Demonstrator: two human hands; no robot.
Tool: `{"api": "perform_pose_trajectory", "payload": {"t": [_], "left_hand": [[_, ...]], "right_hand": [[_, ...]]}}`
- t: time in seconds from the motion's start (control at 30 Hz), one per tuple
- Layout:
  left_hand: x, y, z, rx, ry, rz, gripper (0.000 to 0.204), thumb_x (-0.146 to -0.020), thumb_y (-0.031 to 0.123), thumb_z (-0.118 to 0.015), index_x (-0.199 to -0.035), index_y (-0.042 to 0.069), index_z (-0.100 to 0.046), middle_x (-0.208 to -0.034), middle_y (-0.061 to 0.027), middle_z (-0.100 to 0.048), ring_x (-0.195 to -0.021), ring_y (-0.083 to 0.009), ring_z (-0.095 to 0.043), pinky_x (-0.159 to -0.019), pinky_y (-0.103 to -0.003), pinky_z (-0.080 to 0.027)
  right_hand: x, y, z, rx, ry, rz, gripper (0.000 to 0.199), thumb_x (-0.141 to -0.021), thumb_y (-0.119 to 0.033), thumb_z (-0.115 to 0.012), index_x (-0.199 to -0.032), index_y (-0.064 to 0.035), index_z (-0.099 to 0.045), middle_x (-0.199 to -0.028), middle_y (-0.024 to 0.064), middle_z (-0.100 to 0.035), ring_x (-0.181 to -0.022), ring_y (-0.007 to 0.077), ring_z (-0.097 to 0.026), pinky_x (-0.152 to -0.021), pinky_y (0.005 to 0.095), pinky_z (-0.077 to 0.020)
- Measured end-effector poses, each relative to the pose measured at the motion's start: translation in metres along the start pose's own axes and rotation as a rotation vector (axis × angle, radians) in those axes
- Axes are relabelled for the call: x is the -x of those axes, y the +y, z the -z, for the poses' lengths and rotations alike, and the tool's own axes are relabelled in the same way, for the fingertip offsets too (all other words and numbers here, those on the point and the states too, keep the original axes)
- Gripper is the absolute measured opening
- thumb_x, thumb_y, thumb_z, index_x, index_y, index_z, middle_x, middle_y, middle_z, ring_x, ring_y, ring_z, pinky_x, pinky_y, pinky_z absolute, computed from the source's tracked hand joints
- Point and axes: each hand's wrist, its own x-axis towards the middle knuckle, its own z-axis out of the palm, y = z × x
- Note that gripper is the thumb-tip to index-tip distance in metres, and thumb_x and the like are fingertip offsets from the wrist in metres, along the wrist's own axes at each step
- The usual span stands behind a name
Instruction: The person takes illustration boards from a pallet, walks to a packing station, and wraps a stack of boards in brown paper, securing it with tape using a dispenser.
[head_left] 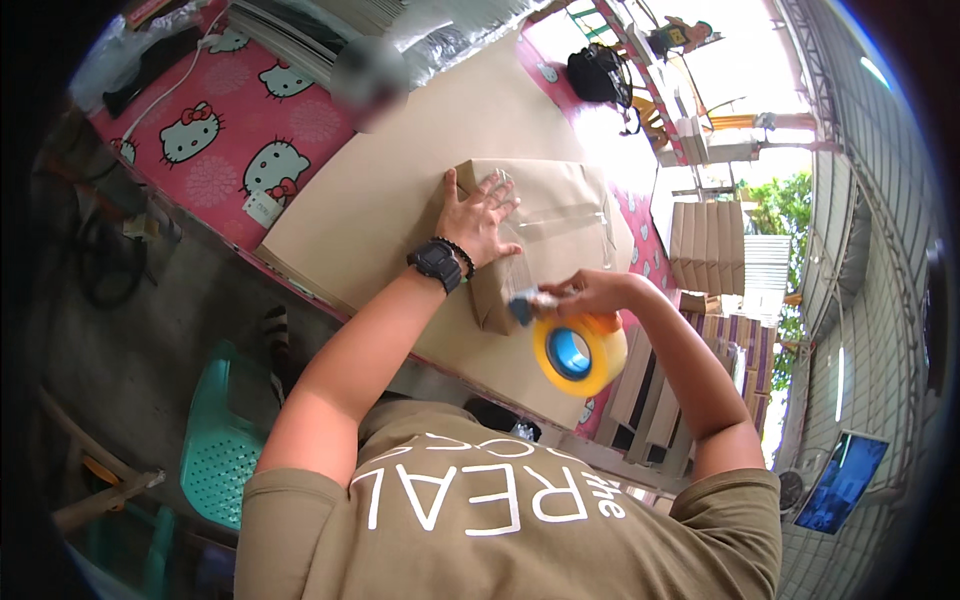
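A parcel wrapped in brown paper [560, 185] lies on a large sheet of brown cardboard [420, 130] that covers much of the table. My left hand [479, 222] rests on the parcel's left side with its fingers spread. In my right hand [590, 292] is a tape dispenser [524, 305] carrying a big yellow roll of packing tape [607, 352] around a blue core. The dispenser's blue head sits at the parcel's near edge. Clear, shiny tape shows on the parcel's top. My right fingers curl around the dispenser's handle, partly hiding it.
Pink patterned cloth [225, 125] covers the table beneath the cardboard. At the far right of the table lies a black bag [597, 75]. A green plastic chair [215, 440] stands at the lower left. Stacked brown cartons [707, 245] stand to the right.
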Motion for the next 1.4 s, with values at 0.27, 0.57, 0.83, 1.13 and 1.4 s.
{"api": "perform_pose_trajectory", "payload": {"t": [0.27, 0.57, 0.83, 1.13, 1.4], "left_hand": [[0.004, 0.009, 0.003, 0.039, -0.029, -0.020, 0.067, -0.073, 0.061, -0.049, -0.129, 0.026, -0.039, -0.140, 0.0063, -0.026, -0.131, -0.0105, -0.016, -0.101, -0.062, -0.002], [0.024, 0.043, -0.016, -0.184, -0.117, -0.258, 0.062, -0.086, 0.045, -0.037, -0.135, 0.010, -0.025, -0.140, -0.0020, -0.026, -0.131, -0.0241, -0.016, -0.102, -0.059, -0.005], [0.067, 0.104, -0.007, 0.353, -0.347, -0.790, 0.056, -0.086, 0.048, -0.038, -0.130, 0.013, -0.035, -0.139, -0.0072, -0.028, -0.127, -0.0251, -0.028, -0.105, -0.049, -0.011], [-0.046, 0.007, 0.010, -0.212, -0.206, -0.170, 0.053, -0.089, 0.049, -0.028, -0.133, 0.020, -0.033, -0.141, -0.0017, -0.025, -0.129, -0.0162, -0.025, -0.102, -0.056, -0.014], [0.053, 0.080, 0.013, 1.010, -0.187, 0.132, 0.009, -0.075, 0.004, -0.058, -0.078, 0.003, -0.066, -0.074, -0.0067, -0.064, -0.066, -0.0109, -0.059, -0.061, -0.026, -0.048]], "right_hand": [[-0.036, -0.085, 0.042, 0.219, -0.560, -0.468, 0.049, -0.065, -0.043, -0.066, -0.093, -0.0031, -0.063, -0.087, 0.0094, -0.063, -0.071, 0.0183, -0.059, -0.065, 0.0296, -0.0481], [0.056, 0.046, -0.063, -0.170, -0.276, -0.658, 0.067, -0.062, -0.052, -0.065, -0.111, -0.0079, -0.055, -0.089, 0.0104, -0.062, -0.085, 0.0224, -0.059, -0.075, 0.0344, -0.0464], [0.042, 0.144, -0.253, -0.238, 0.749, -0.426, 0.092, -0.067, -0.047, -0.068, -0.138, -0.0173, -0.018, -0.132, 0.0245, -0.031, -0.121, 0.0398, -0.032, -0.098, 0.0429, -0.0298], [0.072, 0.054, -0.339, -1.153, 0.911, -0.001, 0.042, -0.073, -0.016, -0.067, -0.112, -0.0043, -0.055, -0.103, 0.0138, -0.059, -0.094, 0.0229, -0.058, -0.081, 0.0318, -0.0451], [0.095, 0.044, -0.385, -1.198, 0.304, 0.404, 0.034, -0.076, -0.017, -0.063, -0.105, -0.0012, -0.057, -0.090, 0.0108, -0.063, -0.080, 0.0167, -0.060, -0.072, 0.0295, -0.0479]]}}
